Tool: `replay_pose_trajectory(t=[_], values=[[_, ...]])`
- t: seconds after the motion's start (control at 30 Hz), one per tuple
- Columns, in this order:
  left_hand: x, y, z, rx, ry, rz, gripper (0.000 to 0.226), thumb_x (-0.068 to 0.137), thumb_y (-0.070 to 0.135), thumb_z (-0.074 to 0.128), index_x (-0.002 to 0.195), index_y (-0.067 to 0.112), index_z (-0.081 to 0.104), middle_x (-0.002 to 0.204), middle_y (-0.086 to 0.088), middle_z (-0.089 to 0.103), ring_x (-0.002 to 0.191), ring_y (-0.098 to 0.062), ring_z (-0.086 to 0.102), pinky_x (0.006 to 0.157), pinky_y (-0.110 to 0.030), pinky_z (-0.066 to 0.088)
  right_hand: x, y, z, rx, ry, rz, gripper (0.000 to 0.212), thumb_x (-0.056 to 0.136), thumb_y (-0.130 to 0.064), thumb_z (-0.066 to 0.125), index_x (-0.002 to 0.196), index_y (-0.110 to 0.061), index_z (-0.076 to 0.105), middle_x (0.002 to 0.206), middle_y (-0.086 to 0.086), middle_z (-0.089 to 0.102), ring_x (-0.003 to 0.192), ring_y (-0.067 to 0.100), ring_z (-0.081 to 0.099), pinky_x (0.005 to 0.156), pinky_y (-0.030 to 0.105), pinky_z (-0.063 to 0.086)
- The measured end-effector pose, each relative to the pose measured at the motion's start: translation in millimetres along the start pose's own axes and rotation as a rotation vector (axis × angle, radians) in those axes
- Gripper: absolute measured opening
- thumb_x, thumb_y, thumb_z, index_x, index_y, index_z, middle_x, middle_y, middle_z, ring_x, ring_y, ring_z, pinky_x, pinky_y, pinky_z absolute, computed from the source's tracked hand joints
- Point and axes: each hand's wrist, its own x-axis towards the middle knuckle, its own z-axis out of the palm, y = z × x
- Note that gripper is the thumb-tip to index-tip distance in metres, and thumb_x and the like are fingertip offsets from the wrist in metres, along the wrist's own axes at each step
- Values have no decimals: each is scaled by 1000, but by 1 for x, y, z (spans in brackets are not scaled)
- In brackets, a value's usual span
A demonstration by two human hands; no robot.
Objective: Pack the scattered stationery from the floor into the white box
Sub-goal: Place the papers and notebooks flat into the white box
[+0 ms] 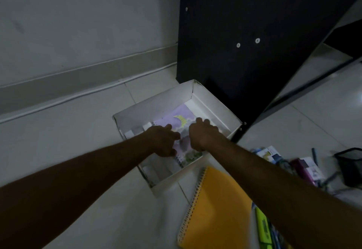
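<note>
While arms reach forward | left hand [164, 141], right hand [201, 134] flat on notebook [181, 120]

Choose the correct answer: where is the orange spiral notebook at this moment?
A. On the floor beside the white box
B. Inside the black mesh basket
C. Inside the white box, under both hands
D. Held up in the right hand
A: the orange spiral notebook lies flat on the floor just outside the white box, while both hands, left and right, rest on a purple notebook inside the box.
</note>
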Motion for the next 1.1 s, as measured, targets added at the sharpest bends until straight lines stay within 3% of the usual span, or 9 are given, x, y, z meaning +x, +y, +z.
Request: replay_pose_trajectory(t=[0.2,0.33,0.47,0.57,0.67,0.77,0.83,0.97,1.1], values=[[-1,12,-4,96,22,-38,64,85,60,55,139,27,43,137,-16,47,121,-35,53,99,-41,45,-5,-2,9,-238,-118,-130,67,95,-39,51,154,-19,26,164,16,4,149,40,8,117,59,18],[-1,15,-5,53,-1,-48,64,84,59,56,138,27,45,136,-16,49,122,-34,53,100,-41,46,2,-13,10,-201,-208,-213,63,97,-51,41,152,-23,30,163,9,18,149,33,15,119,53,19],[-16,16,-11,-28,-67,-30,61,90,57,51,142,27,42,147,-14,42,135,-32,40,109,-41,37,-11,-17,-3,-84,-143,-276,59,99,-51,41,143,-13,45,149,14,45,139,31,39,117,44,28],[-27,23,-18,-114,102,-42,65,84,63,35,133,23,52,135,-17,51,121,-35,54,98,-44,47,-39,3,-24,127,-11,-346,54,97,-42,52,137,-7,50,133,19,57,124,35,54,101,39,44],[-33,52,-39,-389,337,30,54,88,54,41,110,13,67,107,-16,64,93,-31,65,79,-40,53,-78,45,-45,195,181,-376,34,98,-22,50,125,-3,55,125,19,58,115,34,57,82,33,43],[-38,96,-68,-467,484,54,29,95,45,49,92,19,62,92,-2,62,80,-17,60,70,-34,51,-124,104,-47,224,317,-399,27,94,-13,48,116,-6,62,118,14,61,107,30,59,86,38,50],[-39,127,-82,-453,564,125,24,92,46,52,83,24,56,83,6,56,74,-12,54,63,-30,43,-155,151,-40,223,300,-373,24,94,-13,46,106,-5,65,109,12,62,100,28,60,84,43,50],[-36,202,-98,-488,522,345,20,88,43,59,77,26,53,74,8,52,67,-5,50,59,-30,40,-210,248,-1,299,336,-171,17,91,-19,55,96,-11,70,99,7,70,86,22,64,76,33,52],[-16,285,-108,-578,373,492,20,85,44,63,82,25,60,76,7,61,70,-6,58,64,-33,49,-254,338,47,514,394,85,9,88,-15,66,87,-10,74,86,3,74,70,8,61,60,5,38]])
